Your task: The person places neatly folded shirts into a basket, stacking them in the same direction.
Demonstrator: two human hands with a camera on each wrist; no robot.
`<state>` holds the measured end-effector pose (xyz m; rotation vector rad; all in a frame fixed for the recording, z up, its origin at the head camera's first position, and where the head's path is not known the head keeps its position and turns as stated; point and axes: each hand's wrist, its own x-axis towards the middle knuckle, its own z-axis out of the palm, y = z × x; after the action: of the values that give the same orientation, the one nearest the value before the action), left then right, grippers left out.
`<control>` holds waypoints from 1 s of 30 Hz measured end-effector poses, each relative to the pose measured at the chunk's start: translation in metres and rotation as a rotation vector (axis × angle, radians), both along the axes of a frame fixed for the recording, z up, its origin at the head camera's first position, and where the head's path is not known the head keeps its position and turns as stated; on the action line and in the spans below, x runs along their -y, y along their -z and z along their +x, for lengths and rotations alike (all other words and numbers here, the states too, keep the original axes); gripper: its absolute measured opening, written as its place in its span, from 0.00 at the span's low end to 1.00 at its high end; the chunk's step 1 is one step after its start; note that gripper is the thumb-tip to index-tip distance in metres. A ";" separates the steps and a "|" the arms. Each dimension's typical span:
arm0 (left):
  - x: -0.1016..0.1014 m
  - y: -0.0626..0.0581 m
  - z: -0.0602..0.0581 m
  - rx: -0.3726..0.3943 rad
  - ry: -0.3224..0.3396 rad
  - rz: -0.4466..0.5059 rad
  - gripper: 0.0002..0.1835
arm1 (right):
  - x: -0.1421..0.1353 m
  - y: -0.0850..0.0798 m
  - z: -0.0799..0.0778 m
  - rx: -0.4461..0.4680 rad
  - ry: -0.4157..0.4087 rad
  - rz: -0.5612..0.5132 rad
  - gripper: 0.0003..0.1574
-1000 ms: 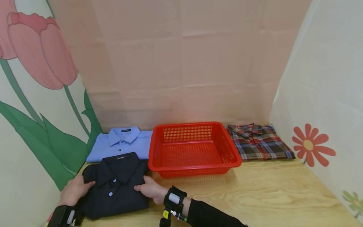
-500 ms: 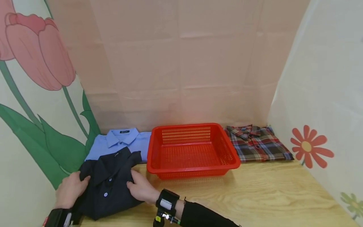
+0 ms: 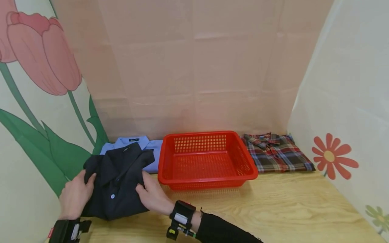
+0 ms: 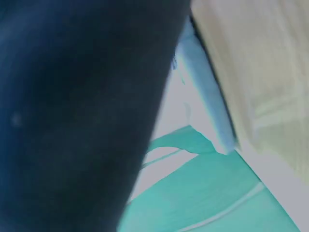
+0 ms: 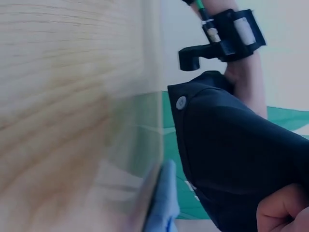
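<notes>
A folded black shirt (image 3: 121,189) with pale buttons is held up off the table, tilted, its collar end away from me. My left hand (image 3: 76,195) grips its left edge, thumb on top. At the opposite edge, my right hand (image 3: 153,195) pinches the cloth, thumb on top and fingers hidden beneath. Behind it lies a folded light blue shirt (image 3: 155,155), partly covered by the black one in the head view. Black cloth (image 4: 72,121) fills much of the left wrist view. The right wrist view shows the shirt's underside (image 5: 231,150) apart from the table.
A red plastic basket (image 3: 209,182) with perforated walls stands right of the shirts, nothing inside it. Beyond it a folded plaid shirt (image 3: 279,155) lies by the right wall. The wooden table (image 3: 273,209) meets a flower-printed wall covering (image 3: 39,84) on the left.
Both hands have lifted the black shirt from the table and moved it slightly away from me and to the left. It now overlaps more of the blue shirt in view.
</notes>
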<state>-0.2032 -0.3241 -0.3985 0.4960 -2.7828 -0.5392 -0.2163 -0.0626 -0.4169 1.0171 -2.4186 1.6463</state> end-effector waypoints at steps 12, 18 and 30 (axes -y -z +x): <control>-0.032 -0.015 -0.006 -0.366 0.037 0.001 0.20 | -0.040 -0.029 -0.015 0.067 0.105 -0.040 0.17; -0.051 -0.020 -0.015 -0.416 0.058 0.025 0.19 | -0.062 -0.036 -0.026 0.126 0.159 -0.023 0.24; -0.086 -0.025 -0.035 -0.544 0.202 0.103 0.17 | -0.112 -0.036 -0.047 0.208 0.189 -0.083 0.25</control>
<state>-0.2380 -0.2377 -0.3731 0.0646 -2.2976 -0.7367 -0.2635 0.0496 -0.3809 0.6119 -2.4543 1.8474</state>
